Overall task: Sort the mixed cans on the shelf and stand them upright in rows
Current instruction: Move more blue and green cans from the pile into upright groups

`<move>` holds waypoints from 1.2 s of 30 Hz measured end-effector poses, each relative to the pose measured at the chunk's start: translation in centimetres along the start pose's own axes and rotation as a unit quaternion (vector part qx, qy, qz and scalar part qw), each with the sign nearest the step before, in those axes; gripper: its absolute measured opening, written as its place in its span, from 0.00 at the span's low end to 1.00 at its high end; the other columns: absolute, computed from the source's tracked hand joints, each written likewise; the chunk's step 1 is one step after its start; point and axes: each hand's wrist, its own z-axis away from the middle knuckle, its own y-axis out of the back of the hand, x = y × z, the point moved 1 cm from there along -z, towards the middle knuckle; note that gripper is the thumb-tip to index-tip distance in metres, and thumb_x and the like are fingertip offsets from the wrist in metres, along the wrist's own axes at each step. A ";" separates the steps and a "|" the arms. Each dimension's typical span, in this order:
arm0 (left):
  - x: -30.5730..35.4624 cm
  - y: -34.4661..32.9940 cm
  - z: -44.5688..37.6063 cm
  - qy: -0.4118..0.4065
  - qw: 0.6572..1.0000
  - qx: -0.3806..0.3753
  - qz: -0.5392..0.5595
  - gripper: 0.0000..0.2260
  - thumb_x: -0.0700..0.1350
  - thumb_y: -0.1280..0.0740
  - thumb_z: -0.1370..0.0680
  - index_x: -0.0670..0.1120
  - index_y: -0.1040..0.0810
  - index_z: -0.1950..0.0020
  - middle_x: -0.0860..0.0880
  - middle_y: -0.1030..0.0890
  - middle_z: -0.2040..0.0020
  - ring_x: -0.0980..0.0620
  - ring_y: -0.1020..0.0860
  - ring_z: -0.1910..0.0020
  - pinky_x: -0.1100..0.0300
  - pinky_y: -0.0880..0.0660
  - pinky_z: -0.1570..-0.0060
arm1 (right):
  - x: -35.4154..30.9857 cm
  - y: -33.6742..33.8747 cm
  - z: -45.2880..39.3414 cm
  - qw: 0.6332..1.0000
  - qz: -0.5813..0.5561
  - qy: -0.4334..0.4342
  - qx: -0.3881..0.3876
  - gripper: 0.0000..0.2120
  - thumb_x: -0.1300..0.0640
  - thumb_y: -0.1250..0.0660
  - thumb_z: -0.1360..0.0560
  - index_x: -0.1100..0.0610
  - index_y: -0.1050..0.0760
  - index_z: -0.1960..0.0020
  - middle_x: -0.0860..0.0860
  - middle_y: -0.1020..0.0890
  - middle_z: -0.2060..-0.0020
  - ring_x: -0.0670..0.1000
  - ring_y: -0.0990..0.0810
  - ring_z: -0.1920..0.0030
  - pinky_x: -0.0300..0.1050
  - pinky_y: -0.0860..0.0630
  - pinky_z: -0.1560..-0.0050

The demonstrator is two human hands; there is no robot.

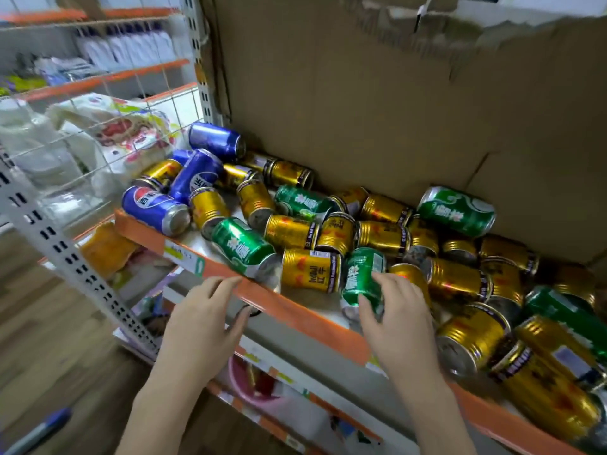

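The right hand's fingers (371, 307) curl over a green can (361, 279) lying on its side near the front lip of the shelf (295, 310), thumb on the can's near flank and the other fingers draped across its far side, so the right hand (399, 310) appears to be gripping it or just closing on it. The left hand (205, 310) hovers at about nine o'clock from that can, in front of the orange shelf edge, its fingers loosely spread and holding nothing. Around the gripped can lies the mixed heap: gold cans (310, 269) make up most of it, spreading from the middle out to four o'clock; more green cans (241, 246) are scattered through it, one leaning high against the back at two o'clock (456, 210); the blue cans (154, 208) cluster at ten o'clock near the shelf's left end. Every can in view looks tipped over or propped on its neighbours, and no colour is gathered into an upright row, so by my reading the sorting has barely begun and nearly all of it is left. The shelf deck is pale, with an orange front rail carrying price labels. A torn cardboard sheet (361, 110) lines the back. A white perforated upright (65, 251) and wire mesh stand at nine o'clock, with bagged goods behind; lower shelves and a wooden floor show below.
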 end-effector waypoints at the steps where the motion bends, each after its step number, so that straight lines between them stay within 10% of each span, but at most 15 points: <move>1: 0.2 -0.2 -1.2 -0.003 1.000 0.000 -0.007 0.20 0.46 0.25 0.32 0.42 0.22 0.42 0.45 0.19 0.50 0.45 0.20 0.56 0.53 0.23 0.60 | 0.0 -0.1 -1.0 1.000 -0.004 0.002 -0.001 0.19 0.55 0.33 0.26 0.59 0.28 0.36 0.52 0.24 0.41 0.53 0.29 0.38 0.48 0.33 0.37; 17: -6.2 -0.2 -12.2 0.085 0.995 0.030 -0.046 0.24 0.51 0.30 0.27 0.43 0.26 0.35 0.42 0.25 0.38 0.40 0.27 0.38 0.44 0.28 0.43 | -5.1 -6.8 -12.8 0.994 -0.020 0.074 -0.079 0.24 0.50 0.38 0.23 0.56 0.35 0.30 0.50 0.30 0.33 0.50 0.37 0.31 0.44 0.41 0.30; 36: -21.9 3.8 -23.0 -0.011 1.000 0.020 -0.007 0.21 0.55 0.42 0.30 0.45 0.24 0.44 0.44 0.22 0.47 0.44 0.24 0.49 0.53 0.26 0.49 | -22.7 -16.7 -28.6 0.979 0.088 0.173 -0.066 0.25 0.60 0.31 0.31 0.65 0.28 0.36 0.62 0.25 0.41 0.64 0.27 0.42 0.55 0.29 0.41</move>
